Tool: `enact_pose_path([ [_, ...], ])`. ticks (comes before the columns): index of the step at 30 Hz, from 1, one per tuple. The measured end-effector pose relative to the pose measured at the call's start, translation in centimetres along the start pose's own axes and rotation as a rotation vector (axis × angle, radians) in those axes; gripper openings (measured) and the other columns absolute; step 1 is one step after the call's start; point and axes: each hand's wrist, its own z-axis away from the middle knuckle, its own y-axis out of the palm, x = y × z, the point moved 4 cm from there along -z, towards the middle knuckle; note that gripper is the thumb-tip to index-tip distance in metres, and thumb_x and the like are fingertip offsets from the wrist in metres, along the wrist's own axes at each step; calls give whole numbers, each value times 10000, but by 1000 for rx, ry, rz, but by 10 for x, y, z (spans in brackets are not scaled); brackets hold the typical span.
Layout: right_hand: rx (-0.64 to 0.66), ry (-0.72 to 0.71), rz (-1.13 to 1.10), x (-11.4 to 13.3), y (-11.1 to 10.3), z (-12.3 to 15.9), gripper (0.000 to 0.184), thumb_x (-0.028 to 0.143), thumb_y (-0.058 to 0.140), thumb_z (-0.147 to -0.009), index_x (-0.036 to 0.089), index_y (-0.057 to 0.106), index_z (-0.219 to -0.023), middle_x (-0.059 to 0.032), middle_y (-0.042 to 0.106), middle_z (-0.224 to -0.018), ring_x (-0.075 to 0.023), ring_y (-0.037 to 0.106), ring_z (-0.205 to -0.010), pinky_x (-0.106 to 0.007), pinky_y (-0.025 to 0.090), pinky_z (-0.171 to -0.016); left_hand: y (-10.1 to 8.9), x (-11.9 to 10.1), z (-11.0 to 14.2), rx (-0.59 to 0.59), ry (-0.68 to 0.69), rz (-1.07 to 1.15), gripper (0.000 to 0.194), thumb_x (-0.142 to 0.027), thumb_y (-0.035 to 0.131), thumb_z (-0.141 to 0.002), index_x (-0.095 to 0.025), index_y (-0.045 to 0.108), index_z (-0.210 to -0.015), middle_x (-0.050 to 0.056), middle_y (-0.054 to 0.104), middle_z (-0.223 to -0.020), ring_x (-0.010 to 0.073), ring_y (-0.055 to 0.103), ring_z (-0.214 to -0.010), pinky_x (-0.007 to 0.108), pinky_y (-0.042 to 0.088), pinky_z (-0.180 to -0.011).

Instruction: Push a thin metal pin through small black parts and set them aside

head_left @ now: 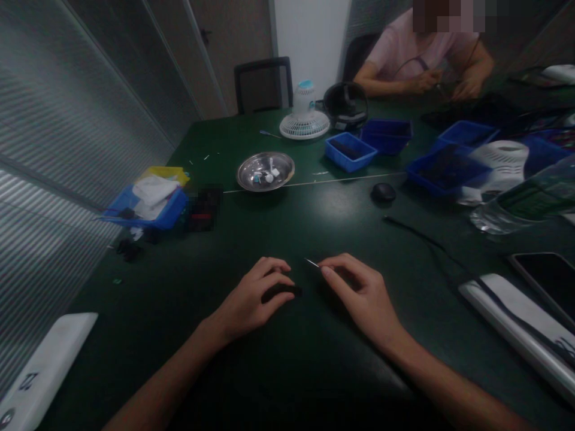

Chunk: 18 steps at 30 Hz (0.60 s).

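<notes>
Over the near middle of the dark green table (269,353), my left hand (254,292) closes its thumb and fingers on a small black piece (295,291). Its kind cannot be made out, as the fingers cover most of it. To the right, my right hand (359,288) pinches a thin, pointed metal tool (311,262) between thumb and forefinger. The tool's tip points left and slightly away from me, a short gap from the left hand. Its rear part is hidden in the fingers.
Ahead stands a metal bowl (245,181) with small parts. Blue bins (350,154), a white fan (305,124) and a black mouse (383,192) lie beyond. A cable (417,234), phone (545,278) and water bottle (516,206) are right; a blue tray (173,212) is left. Another person (417,60) sits opposite.
</notes>
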Motion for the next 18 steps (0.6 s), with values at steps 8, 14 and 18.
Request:
enact_pose_path([
  [8, 40, 1, -1, -1, -2, 1, 253, 419, 601, -1016, 234, 774, -1006, -68, 753, -1018, -231, 697, -904, -366, 542, -792, -13, 15, 16, -125, -39, -5, 188, -221, 603, -1025, -238, 695, -1188, 63, 724, -1165, 189, 686, -1090, 362, 569, -971],
  [14, 55, 5, -5, 1, -4, 1, 254, 406, 588, -1019, 233, 772, -1002, -62, 748, -1013, -224, 692, -886, -358, 536, -771, -90, 78, 89, -445, -246, -418, 202, -333, 658, -979, -227, 718, -1140, 57, 750, -1174, 220, 719, -1076, 387, 545, -1022],
  [18, 66, -2, 2, 0, -3, 2, 245, 399, 587, -1023, 236, 769, -1010, -57, 745, -1005, -221, 688, -879, -353, 526, -758, -148, 119, 153, -620, -533, -786, 266, -430, 623, -967, -240, 700, -1137, 20, 762, -1181, 259, 728, -1059, 402, 555, -961],
])
